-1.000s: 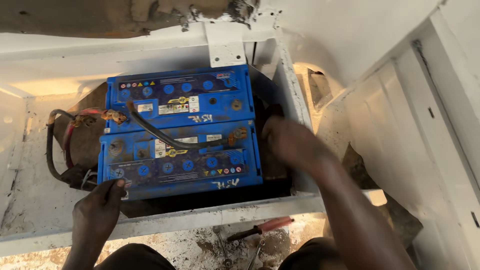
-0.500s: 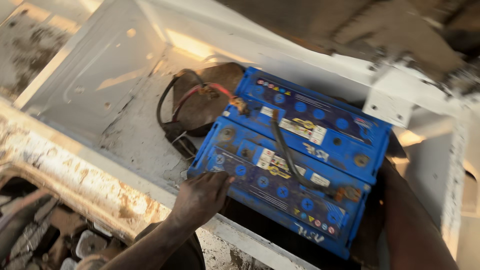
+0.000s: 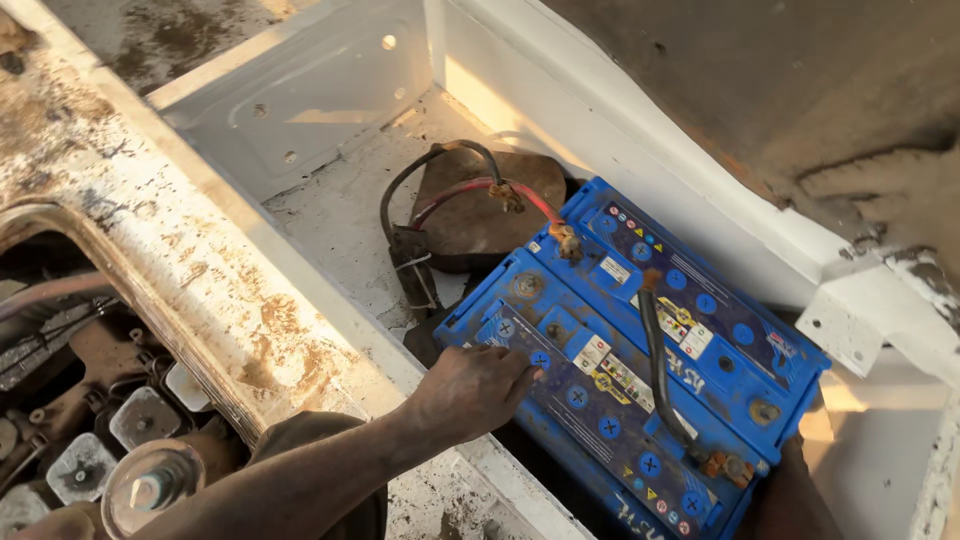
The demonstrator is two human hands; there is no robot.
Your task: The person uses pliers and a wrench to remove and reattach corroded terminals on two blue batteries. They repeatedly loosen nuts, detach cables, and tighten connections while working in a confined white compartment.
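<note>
Two blue batteries lie side by side in a white metal compartment [image 3: 330,110]. My left hand [image 3: 470,388] grips the near battery [image 3: 600,410] at its front edge, with the fingers curled over the top by the round caps. The far battery [image 3: 700,300] lies against the compartment's back wall. A short black cable [image 3: 655,350] joins the two across their tops. A red cable [image 3: 470,190] runs to a corroded terminal [image 3: 565,240] on the far battery. Only a dark strip of my right arm [image 3: 795,495] shows past the batteries' right end, and the hand itself is hidden.
A black cable [image 3: 415,185] loops over a brown pad [image 3: 480,215] left of the batteries. A rusty, dirty white frame rail [image 3: 190,270] runs along the near side. Below it at the lower left are engine parts and a bolt [image 3: 150,490]. A white bracket [image 3: 860,320] stands at the right.
My view has swung left and tilted, so the batteries now lie diagonally. My left hand stays on the near battery's front edge. My right hand, on the batteries' right end a second ago, has dropped out of sight.
</note>
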